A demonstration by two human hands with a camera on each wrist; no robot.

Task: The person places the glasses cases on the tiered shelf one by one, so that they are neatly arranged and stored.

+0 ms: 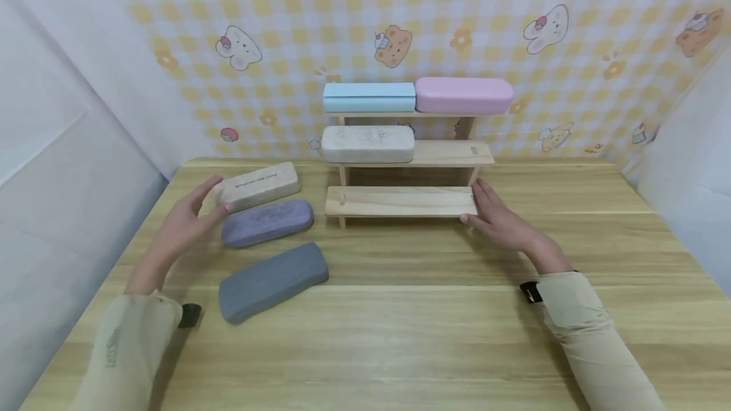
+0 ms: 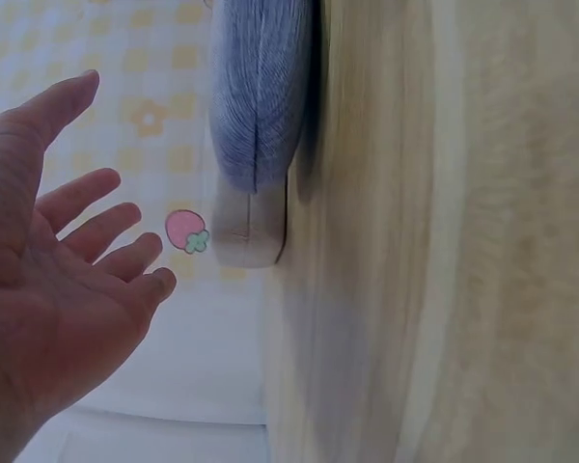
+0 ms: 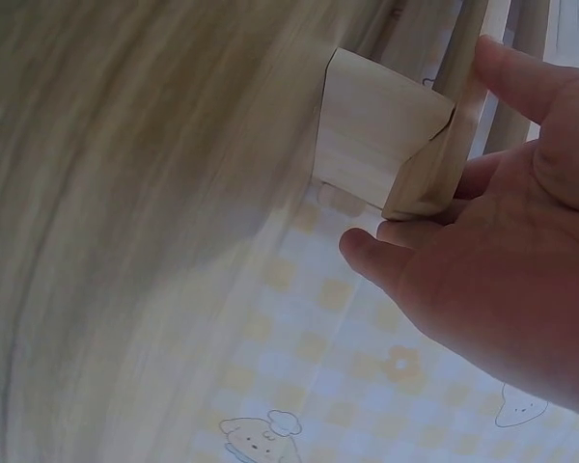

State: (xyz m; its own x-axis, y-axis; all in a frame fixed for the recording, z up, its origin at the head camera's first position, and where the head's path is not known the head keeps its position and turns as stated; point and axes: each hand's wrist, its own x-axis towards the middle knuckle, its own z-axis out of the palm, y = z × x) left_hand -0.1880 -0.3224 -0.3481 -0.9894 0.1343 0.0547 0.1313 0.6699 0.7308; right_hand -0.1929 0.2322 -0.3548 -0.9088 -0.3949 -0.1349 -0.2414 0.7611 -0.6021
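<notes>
My left hand [image 1: 185,221], fingers spread and thumb apart, hovers at the left end of a beige glasses case [image 1: 259,187] with small lettering. In the left wrist view its palm and fingers are bare, beside a purple-grey glasses case [image 2: 261,92]. That case lies just in front of the beige one, and a dark grey glasses case [image 1: 274,282] is nearer me. At the right end of a three-tier wooden display rack [image 1: 400,201], my right hand [image 1: 505,221] holds the lowest board, thumb at its front edge and fingers round the end.
A light blue case [image 1: 369,97] and a pink case [image 1: 464,96] stand side by side on the top tier. On the left of the middle tier sits a whitish cracked-pattern case [image 1: 368,144]. Behind the wooden table [image 1: 422,347] hangs a yellow checked cloth [image 1: 320,24].
</notes>
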